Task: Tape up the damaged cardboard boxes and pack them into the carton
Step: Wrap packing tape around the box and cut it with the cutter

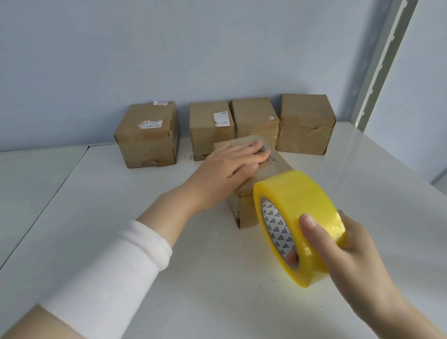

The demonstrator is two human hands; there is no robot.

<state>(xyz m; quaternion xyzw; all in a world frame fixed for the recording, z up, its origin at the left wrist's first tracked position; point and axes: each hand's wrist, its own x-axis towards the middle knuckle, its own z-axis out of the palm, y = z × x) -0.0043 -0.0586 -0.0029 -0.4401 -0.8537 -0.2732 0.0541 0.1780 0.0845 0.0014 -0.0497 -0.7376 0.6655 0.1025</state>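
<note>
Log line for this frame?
left hand: pressing near box | right hand: gripping tape roll | row of four boxes: by wall

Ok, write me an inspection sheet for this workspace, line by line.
Surface: white table, with a seam down its left part.
Job's things: small box in the middle; back row of four boxes against the wall; rightmost box shows a tear across its front; yellow tape roll; carton not in view.
Clutter: nothing seen.
Hands: left hand lies flat on the small box's top; right hand grips the tape roll.
Cables: nothing seen.
Surroundings: pale blue wall; white frame at right.
</note>
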